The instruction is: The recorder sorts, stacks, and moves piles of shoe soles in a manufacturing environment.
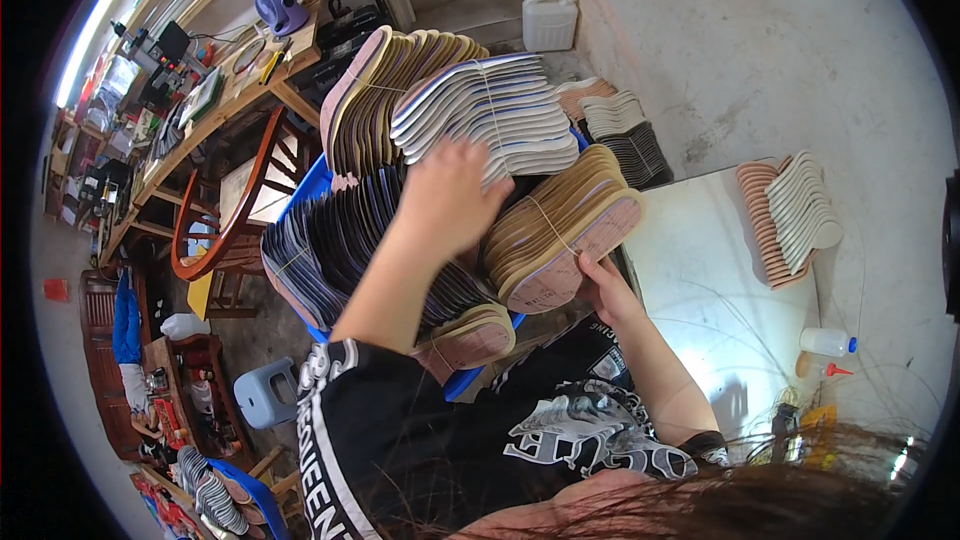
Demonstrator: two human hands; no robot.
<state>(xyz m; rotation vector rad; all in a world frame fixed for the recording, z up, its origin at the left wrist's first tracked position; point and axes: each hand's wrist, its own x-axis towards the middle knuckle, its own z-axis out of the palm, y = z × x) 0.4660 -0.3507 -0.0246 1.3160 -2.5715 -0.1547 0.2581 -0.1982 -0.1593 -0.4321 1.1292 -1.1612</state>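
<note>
L hand point(450, 190) is in the thick of it now, palm down, fingers bent at the near edge of the white-edged insole bundle point(520, 105); tips are hidden, so can't tell if it's gripping. R hand point(608, 292), lower and to the right, is on the near end of the tan insole bundle point(555, 225), thumb by the printed face, other fingers partly out of view; can't tell how firm the hold is. That tan bundle sits btwn the two hands, tilted, cord around it.

Just left of L hand & its forearm: dark insole bundles point(335, 230), packed tight. Up-left of it, yellow-edged insoles point(375, 90), also tied. Blue crate point(318, 180) shows left of L hand, under the load. Over to R hand's right: white tabletop point(680, 250) w/ pink & white insoles point(800, 210); lower right of that hand, a blue-capped bottle point(826, 342). Far left of L hand, a wooden chair point(262, 190).
</note>
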